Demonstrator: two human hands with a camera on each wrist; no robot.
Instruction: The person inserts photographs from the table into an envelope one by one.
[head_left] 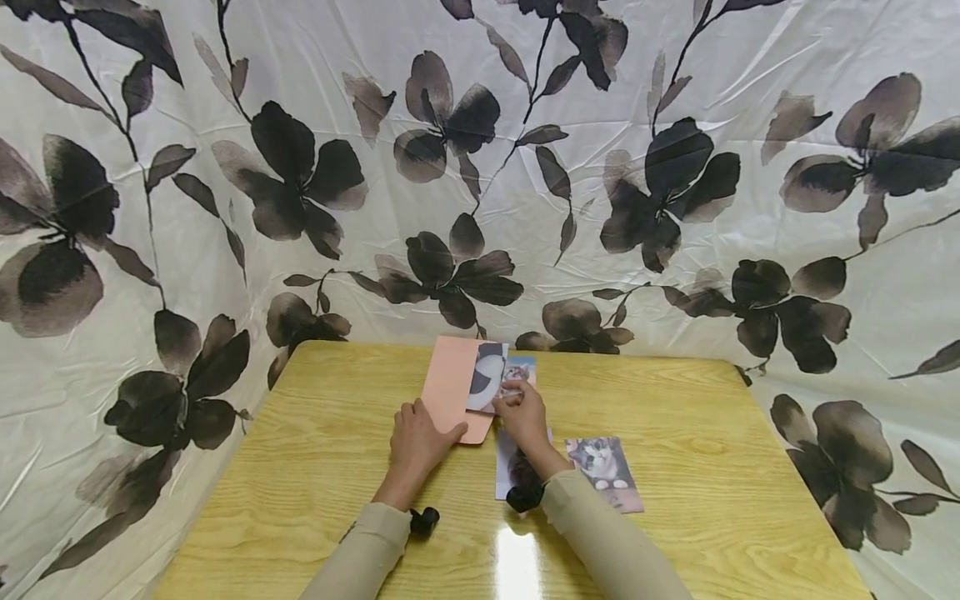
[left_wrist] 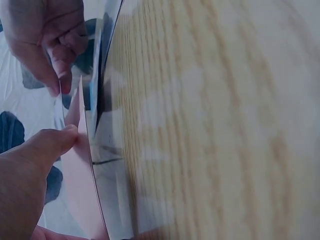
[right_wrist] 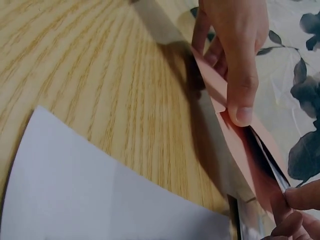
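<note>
In the head view my left hand [head_left: 420, 437] grips the near left part of a pink paper envelope [head_left: 448, 379], thumb on its face. My right hand [head_left: 525, 421] pinches the near right corner of a grey-and-white photo card [head_left: 487, 375], whose left part is inside the envelope's opening. The right wrist view shows the left thumb [right_wrist: 242, 95] pressing the envelope near its parted slit. A kitten photo card [head_left: 527, 367] lies just right of the envelope, partly covered by the right fingers. Under the right wrist is another photo card [head_left: 506, 467], partly hidden.
A cat photo card [head_left: 603, 467] lies on the wooden table [head_left: 675, 417] beside the right forearm. Behind the table's far edge hangs a white cloth [head_left: 570, 292] with dark flowers. Both wrists carry small black cameras.
</note>
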